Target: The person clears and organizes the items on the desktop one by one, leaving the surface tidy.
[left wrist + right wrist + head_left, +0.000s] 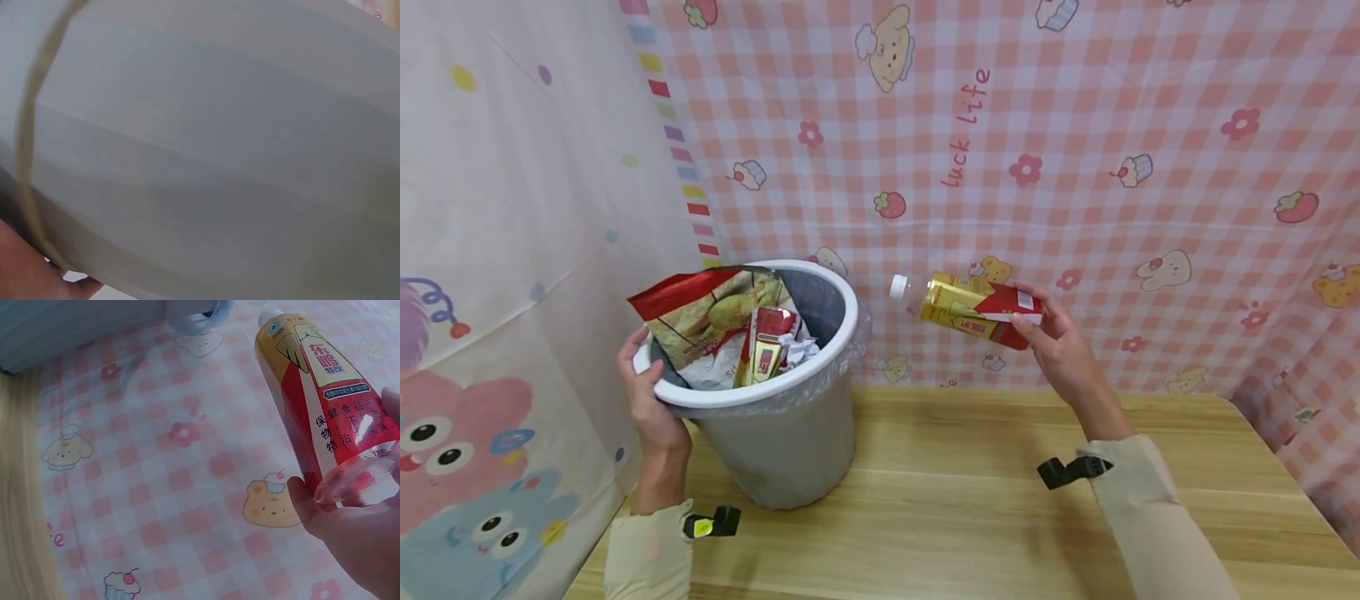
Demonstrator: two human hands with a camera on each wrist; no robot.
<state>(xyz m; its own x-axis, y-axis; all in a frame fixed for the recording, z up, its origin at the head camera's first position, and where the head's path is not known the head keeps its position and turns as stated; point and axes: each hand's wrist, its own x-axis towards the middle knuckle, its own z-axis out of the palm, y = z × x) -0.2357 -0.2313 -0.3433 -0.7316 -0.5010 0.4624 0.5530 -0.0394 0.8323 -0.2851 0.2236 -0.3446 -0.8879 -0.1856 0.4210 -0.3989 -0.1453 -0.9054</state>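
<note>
My left hand (655, 404) grips the white rim of a grey trash can (790, 458), thumb over the edge, and the can leans a little on the table. In the left wrist view the can's grey wall (206, 137) fills most of the picture. A red and yellow snack bag (722, 312), a red and gold drink packaging (767, 346) and crumpled white paper (797, 350) lie inside. My right hand (1067, 358) holds a plastic drink bottle (970, 308) by its base, its white cap toward the can. In the right wrist view the bottle (325, 394) has a red and gold label.
A light wooden table (962, 500) lies beneath. Behind it hangs a pink checked cloth (1075, 108), and a white cloth with cartoon figures (550, 208) hangs on the left. A clear plastic liner (842, 367) hangs over the can's rim.
</note>
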